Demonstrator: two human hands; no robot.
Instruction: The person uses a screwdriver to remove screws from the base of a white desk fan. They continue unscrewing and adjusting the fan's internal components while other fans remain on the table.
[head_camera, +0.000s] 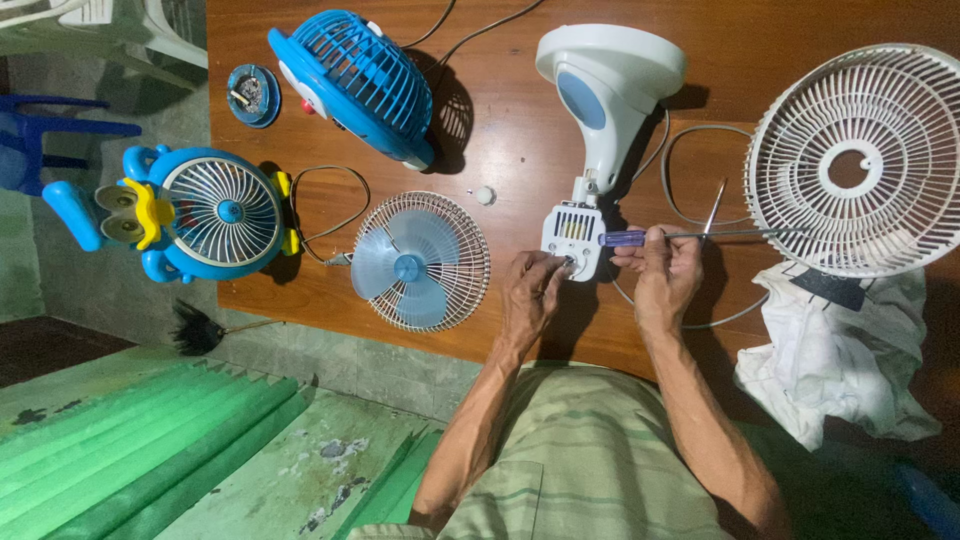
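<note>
At twelve o'clock of the left hand (530, 292), pinched, sits the motor housing (573, 240); the right hand (664, 272) grips a screwdriver (690, 236) (white grille (860, 160) at two o'clock).

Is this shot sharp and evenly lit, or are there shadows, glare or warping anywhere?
Head view: mostly sharp; the wooden table is brightly lit with a faint sheen, no harsh glare. The blue fan and white fan base throw dark shadows to their right. The left hand and right hand shade the table below them. The right edge darkens, and the white grille looks slightly stretched by the wide lens.
</note>
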